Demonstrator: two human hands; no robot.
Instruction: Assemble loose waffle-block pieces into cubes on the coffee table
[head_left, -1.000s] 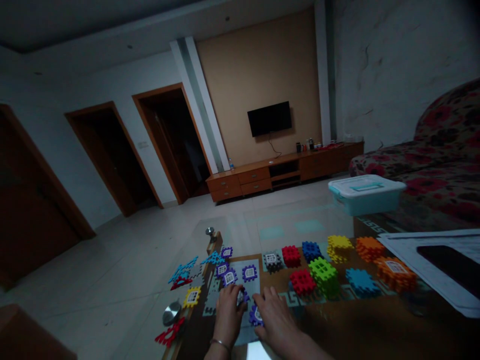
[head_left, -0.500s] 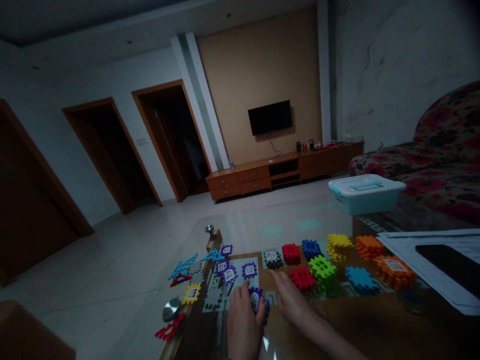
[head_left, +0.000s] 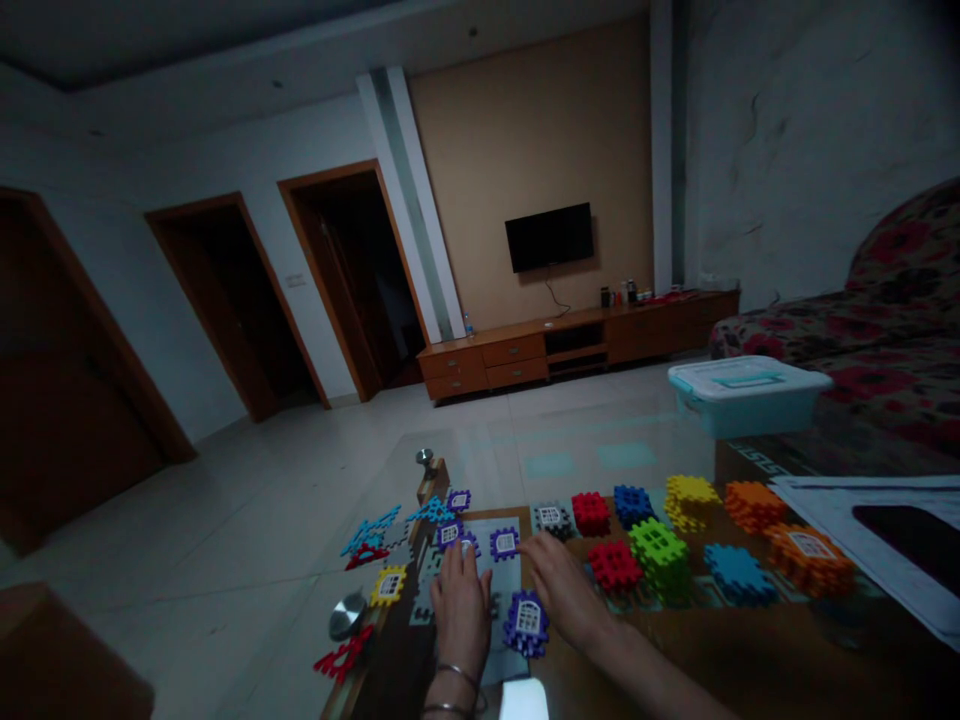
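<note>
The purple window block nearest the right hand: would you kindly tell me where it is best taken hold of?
Probably pinch the purple window block by its notched outer edges, coming from above and the right with the right hand. That hand is already beside it, and the notches should give a firm purchase.

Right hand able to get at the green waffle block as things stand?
Probably yes: the right hand is empty and close by, but the red waffle block sits between it and the green waffle block, so it likely has to pass over or around.

Purple interlocking plastic block [head_left: 526,624], window-printed face, upright
</note>
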